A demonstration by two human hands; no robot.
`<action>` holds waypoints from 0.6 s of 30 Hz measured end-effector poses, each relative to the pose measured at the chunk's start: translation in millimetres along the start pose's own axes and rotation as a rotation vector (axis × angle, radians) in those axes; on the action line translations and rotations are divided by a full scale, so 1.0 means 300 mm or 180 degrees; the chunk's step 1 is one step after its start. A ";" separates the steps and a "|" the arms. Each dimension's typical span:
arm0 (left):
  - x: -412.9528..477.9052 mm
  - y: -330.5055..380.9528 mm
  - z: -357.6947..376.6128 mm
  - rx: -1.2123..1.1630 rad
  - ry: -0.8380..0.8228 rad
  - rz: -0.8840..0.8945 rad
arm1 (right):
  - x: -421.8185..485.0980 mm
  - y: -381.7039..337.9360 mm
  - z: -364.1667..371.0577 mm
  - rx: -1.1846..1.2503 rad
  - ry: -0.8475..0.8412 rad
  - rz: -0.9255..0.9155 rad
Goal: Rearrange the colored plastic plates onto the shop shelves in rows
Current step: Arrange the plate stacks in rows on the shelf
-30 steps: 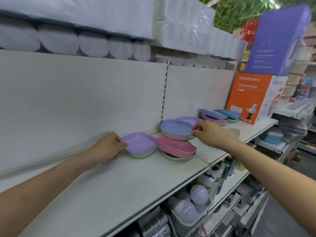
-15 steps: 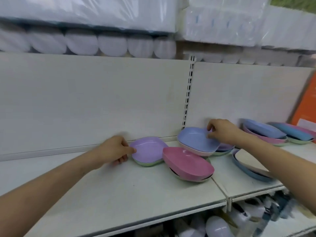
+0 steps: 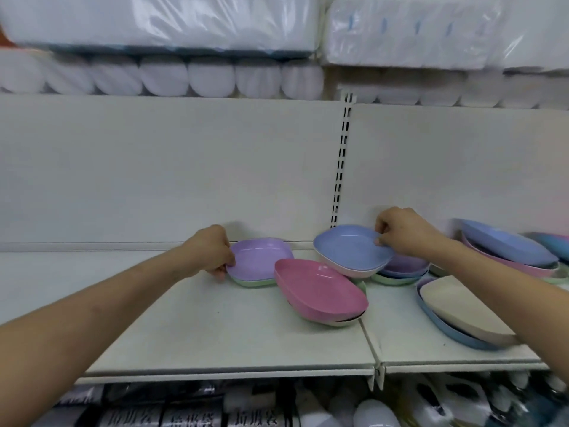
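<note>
White shop shelf (image 3: 200, 340), two boards butted at a seam; wrapped tissue packs (image 3: 160, 23) above. Left hand (image 3: 212, 252) fingers pinch lilac plate (image 3: 261, 258) near back edge (atop a green one). Right hand (image 3: 406, 231) fingers grip blue plate (image 3: 348, 249) over seam. Pink plate (image 3: 320, 289) between, tilted.

Left hand (image 3: 212, 252): forearm extends from the near left toward the far centre; fingers curled, thumb and fingertips closed on the left rim of the lilac plate (image 3: 261, 258). Right hand (image 3: 400, 231): forearm extends from the near right; fingers bent, pinching the right rim of the blue plate (image 3: 348, 248).
</note>
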State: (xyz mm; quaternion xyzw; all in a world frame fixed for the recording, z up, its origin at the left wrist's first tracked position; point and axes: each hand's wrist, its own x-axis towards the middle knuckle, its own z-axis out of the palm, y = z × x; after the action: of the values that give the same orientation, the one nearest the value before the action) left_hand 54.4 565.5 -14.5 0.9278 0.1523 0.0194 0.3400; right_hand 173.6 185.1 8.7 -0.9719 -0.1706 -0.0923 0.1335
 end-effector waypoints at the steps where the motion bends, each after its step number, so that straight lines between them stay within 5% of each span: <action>1: -0.002 0.010 -0.002 0.0029 0.0006 -0.0021 | 0.000 0.001 -0.004 -0.0019 0.0005 -0.0042; 11: -0.011 0.069 -0.030 0.0580 0.0024 0.0015 | -0.011 0.006 -0.040 -0.0586 0.0252 -0.0177; 18: -0.021 0.112 -0.041 0.1718 0.0259 0.0296 | -0.008 0.003 -0.055 -0.0487 0.0468 -0.0267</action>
State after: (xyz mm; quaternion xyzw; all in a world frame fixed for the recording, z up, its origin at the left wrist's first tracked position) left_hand 55.6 547.2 16.7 0.9893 0.1228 0.0311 0.0729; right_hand 169.4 178.9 23.5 -0.9618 -0.1934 -0.1816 0.0671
